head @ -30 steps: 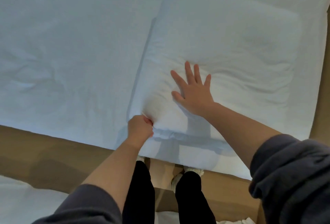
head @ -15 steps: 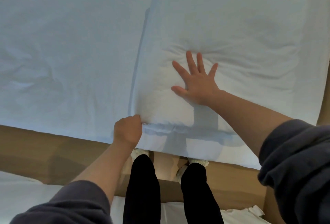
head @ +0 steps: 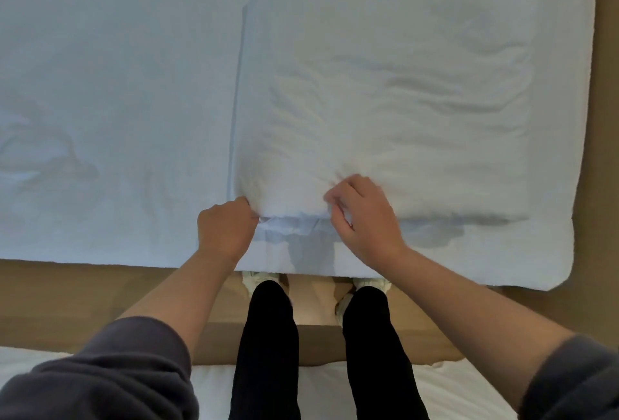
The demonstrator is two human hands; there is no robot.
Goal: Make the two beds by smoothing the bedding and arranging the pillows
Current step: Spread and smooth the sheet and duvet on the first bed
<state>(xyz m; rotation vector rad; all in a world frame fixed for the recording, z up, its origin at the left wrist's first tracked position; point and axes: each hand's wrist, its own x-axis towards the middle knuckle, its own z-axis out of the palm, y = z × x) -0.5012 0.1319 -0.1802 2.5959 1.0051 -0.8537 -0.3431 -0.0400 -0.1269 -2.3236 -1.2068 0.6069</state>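
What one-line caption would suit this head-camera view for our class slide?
Left hand and right hand grip the near edge of a white pillow lying on the bed.

Soft, cool, even light is washing over the white pillow (head: 402,101), leaving it bluish and low in contrast, with nothing glaring. Just below the pillow's near edge, the forearms (head: 187,292) are throwing pale grey shadows onto the sheet (head: 117,101), so the light is coming from above and behind. Creases on the pillow are shading only faintly. The right hand (head: 365,215) is smearing slightly at its fingertips (head: 335,198). Right of the pillow, the wide lens is bowing the border of the bed (head: 566,252). Far below the pillow, the dark sleeves (head: 100,379) are blurring softly.
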